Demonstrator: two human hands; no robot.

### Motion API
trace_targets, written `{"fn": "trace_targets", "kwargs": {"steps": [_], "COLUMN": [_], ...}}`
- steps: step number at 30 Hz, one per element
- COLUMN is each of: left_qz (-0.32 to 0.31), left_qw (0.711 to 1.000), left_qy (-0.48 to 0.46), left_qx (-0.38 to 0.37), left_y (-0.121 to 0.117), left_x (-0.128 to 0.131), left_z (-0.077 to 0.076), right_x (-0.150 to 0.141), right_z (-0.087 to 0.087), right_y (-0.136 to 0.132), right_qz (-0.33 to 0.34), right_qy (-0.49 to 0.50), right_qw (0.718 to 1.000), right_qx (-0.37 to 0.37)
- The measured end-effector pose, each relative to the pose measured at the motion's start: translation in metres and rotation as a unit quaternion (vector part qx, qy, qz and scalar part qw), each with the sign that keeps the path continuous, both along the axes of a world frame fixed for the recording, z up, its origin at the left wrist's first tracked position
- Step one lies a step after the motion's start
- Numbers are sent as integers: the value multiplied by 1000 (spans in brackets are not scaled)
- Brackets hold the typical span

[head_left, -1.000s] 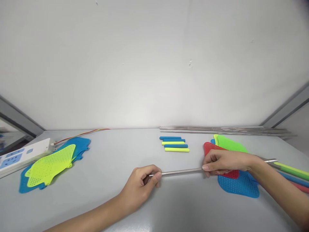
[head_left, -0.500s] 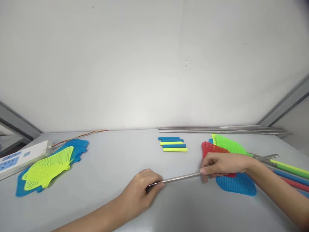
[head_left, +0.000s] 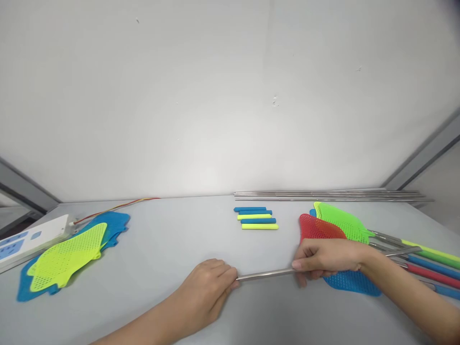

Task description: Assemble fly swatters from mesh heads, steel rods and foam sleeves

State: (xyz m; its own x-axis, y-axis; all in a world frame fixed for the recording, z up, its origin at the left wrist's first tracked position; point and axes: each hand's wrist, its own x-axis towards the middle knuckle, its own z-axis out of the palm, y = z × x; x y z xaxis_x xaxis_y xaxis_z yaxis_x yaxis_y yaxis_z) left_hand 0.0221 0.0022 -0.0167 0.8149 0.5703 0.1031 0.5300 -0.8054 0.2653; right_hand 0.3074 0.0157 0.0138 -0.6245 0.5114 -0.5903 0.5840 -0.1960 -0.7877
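A thin metal rod [head_left: 265,274] runs between my two hands, low above the grey table. My left hand [head_left: 210,290] is closed round its left end, which the fingers hide. Farther along, my right hand [head_left: 319,261] pinches the rod between thumb and fingers, and its other end [head_left: 404,251] sticks out past the wrist. Beneath and behind that hand lie fly swatters with a red head [head_left: 318,226], a green head [head_left: 339,221] and a blue head [head_left: 354,283]. Their coloured handles [head_left: 431,275] point to the right.
Several blue and yellow grip tubes [head_left: 256,221] lie in a row mid-table. Metal rods [head_left: 323,195] rest along the wall [head_left: 215,120]. At left are yellow swatter heads [head_left: 68,254], blue swatter heads [head_left: 111,224] and a white power strip [head_left: 39,239] with a thin cable [head_left: 118,207].
My left hand has closed further over the rod's end, hiding the tip that showed before. The view has tilted slightly upward. Both hands still hold the rod.
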Motion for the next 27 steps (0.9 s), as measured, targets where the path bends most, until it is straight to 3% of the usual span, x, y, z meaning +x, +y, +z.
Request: {"fn": "trace_targets", "kwargs": {"steps": [13,21,27], "left_qz": [-1,-1,-3], "left_qw": [998,998,997], "left_qy": [17,24,36], "left_qx": [-58,-61,-61], "left_y": [2,3,5], "left_x": [-2,-2,-2], "left_z": [3,0,0], "right_x": [-9,-12,-13], "right_z": [10,3,8], "right_y": [-6,-7,-10], "right_qz": [-36,-50,-49], "right_qy": [-49,-21,-40], "right_qw": [998,998,998], "right_qx": [23,-13,-12]}}
